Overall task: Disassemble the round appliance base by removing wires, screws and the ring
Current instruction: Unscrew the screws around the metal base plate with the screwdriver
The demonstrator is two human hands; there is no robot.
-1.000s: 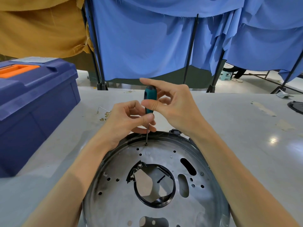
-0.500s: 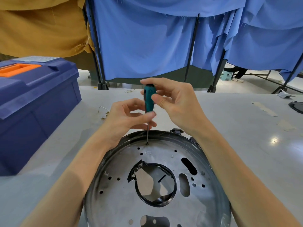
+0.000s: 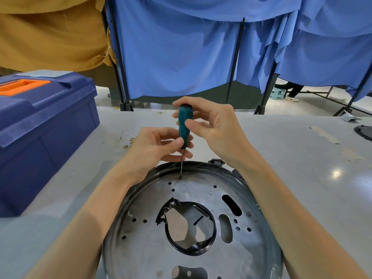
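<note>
Leftmost, at about ten o'clock from the work, a blue toolbox (image 3: 46,121) with an orange handle sits on the grey table (image 3: 291,178). Just beside its near corner lie a bent wire (image 3: 125,133) and a few small brass screws (image 3: 131,141). The left hand (image 3: 157,150) comes in from seven o'clock, its thumb and fingertips pinching the lower end of the teal screwdriver (image 3: 184,125) where the handle meets the shaft. The screwdriver stands nearly upright, its tip set in a screw (image 3: 180,177) at twelve o'clock on the round appliance base (image 3: 141,254). The base lies flat on the table right in front of the person, a metal plate full of holes and slots inside a dark rim. A black ring (image 3: 191,253) lines its central opening, with torn black tape at the ring's ten o'clock. The right hand (image 3: 213,127) reaches in from five o'clock and pinches the upper handle between thumb and fingers, the forefinger curled over the cap. A black connector (image 3: 216,162) sits on the rim at one o'clock. Farther right, at two o'clock, strips of tape (image 3: 324,134) stick to the table.
</note>
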